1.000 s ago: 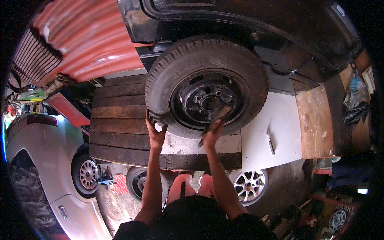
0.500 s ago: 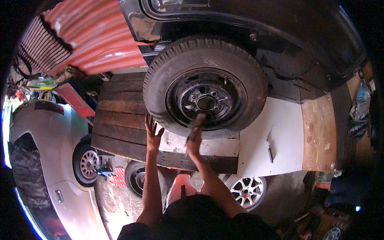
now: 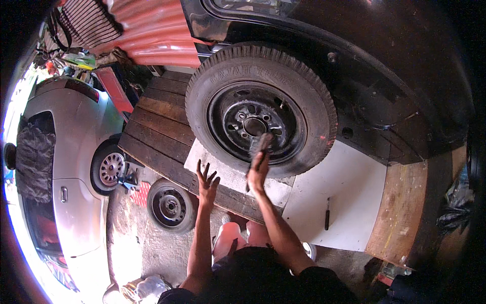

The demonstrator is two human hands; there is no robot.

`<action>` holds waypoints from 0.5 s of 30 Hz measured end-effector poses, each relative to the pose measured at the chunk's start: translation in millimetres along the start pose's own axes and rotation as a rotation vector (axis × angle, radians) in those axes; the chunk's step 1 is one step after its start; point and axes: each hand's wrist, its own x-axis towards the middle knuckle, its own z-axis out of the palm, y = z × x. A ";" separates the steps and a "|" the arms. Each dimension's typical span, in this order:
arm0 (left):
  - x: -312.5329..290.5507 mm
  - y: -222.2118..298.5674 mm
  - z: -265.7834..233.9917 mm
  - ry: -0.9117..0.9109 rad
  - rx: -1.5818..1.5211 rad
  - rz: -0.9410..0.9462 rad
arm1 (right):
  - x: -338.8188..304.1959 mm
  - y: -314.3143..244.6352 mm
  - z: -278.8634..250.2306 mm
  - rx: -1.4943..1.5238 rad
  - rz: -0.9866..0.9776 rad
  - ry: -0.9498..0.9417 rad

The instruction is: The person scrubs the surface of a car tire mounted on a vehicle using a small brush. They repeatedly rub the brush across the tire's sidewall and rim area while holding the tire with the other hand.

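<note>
A tyre on a black steel wheel rim (image 3: 230,119) leans against a dark vehicle body, its treaded tyre (image 3: 207,126) standing on the bench. My right hand (image 3: 258,175) is closed round a brush (image 3: 263,144), blurred by motion. The brush head is over the lower part of the rim; whether it touches cannot be made out. Below the tyre's lower left edge, my left hand (image 3: 206,186) hangs in the air with fingers spread and holds nothing.
Dark wooden planks (image 3: 157,119) and a white board (image 3: 349,187) form the bench top. On the board lies a slim black-handled tool (image 3: 327,215). A second wheel (image 3: 172,206) lies on the floor. At left stands a silver car (image 3: 76,147); behind the bench is red corrugated sheet (image 3: 152,30).
My view has turned, so the bench appears tilted. My right hand has shifted with the brush over the rim's lower part. My left hand now appears farther from the tyre.
</note>
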 end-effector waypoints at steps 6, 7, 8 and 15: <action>-6.3 6.4 12.6 0.029 0.019 -0.031 | 21.2 -9.2 -26.0 -0.194 -0.171 -0.015; -7.4 8.6 18.8 0.022 0.030 -0.041 | 8.6 7.6 -17.5 -0.148 -0.146 0.091; -16.6 2.7 12.4 0.055 0.039 -0.062 | -13.8 -7.4 -20.7 -0.158 0.157 -0.115; -32.3 -23.4 2.1 0.093 -0.037 -0.044 | 49.5 -64.6 -45.7 -0.213 -0.065 -0.181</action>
